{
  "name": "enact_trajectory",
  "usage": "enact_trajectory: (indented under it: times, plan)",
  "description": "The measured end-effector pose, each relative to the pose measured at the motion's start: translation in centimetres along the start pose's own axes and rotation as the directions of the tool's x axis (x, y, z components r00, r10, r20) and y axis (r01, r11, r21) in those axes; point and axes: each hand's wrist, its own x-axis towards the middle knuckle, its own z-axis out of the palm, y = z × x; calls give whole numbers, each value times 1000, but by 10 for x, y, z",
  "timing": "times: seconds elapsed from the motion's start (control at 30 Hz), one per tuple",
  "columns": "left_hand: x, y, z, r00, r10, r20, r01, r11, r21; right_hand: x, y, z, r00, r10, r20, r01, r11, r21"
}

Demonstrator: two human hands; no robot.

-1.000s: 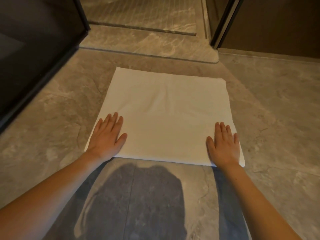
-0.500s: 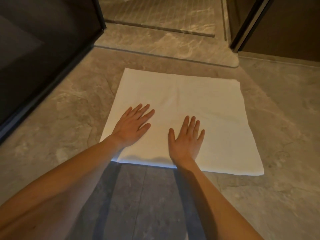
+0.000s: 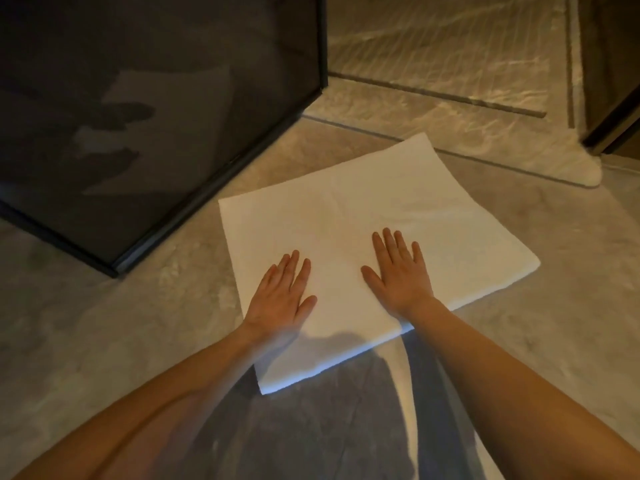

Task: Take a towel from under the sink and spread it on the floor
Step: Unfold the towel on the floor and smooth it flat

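Both hands, left [image 3: 282,297] and right [image 3: 401,275], lie flat, fingers spread, palms pressing the white towel [image 3: 346,216].

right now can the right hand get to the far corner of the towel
Probably yes. The right hand lies flat on the towel, and nothing sits between it and the far corner; only bare cloth lies ahead. It would likely need a forward lean, though.

Towel [image 3: 363,237] flat on floor [image 3: 86,323], centre frame. Glass panel [image 3: 156,116] at 10 o'clock of it, just beside. Left hand [image 3: 280,296] and right hand [image 3: 398,275] on its 6 o'clock half.
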Motion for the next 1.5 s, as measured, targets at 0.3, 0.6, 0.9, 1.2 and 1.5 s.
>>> enact_trajectory:
  times: [0.3, 0.6, 0.9, 1.2, 1.5]
  plan:
    - [-12, -32, -31, 989, 57, -136, -38, 990, 133, 40, -43, -32, 993, -86, -78, 89, 995, 36]
    - [62, -64, -22, 994, -87, -72, 90, 995, 37, 7, -117, 12, 939, 330, -91, -307, 930, 202]
    - [33, -81, -6, 968, -232, -92, 228, 972, -59, 40, -99, 3, 995, 72, -73, -64, 993, 104]
    - [11, -121, -40, 976, -216, 30, 218, 968, -125, 37, -99, 2, 994, 67, -83, -60, 995, 84]
    - [19, -145, -62, 900, -432, 55, 423, 840, -340, 38, -98, 5, 993, 71, -90, -64, 995, 74]
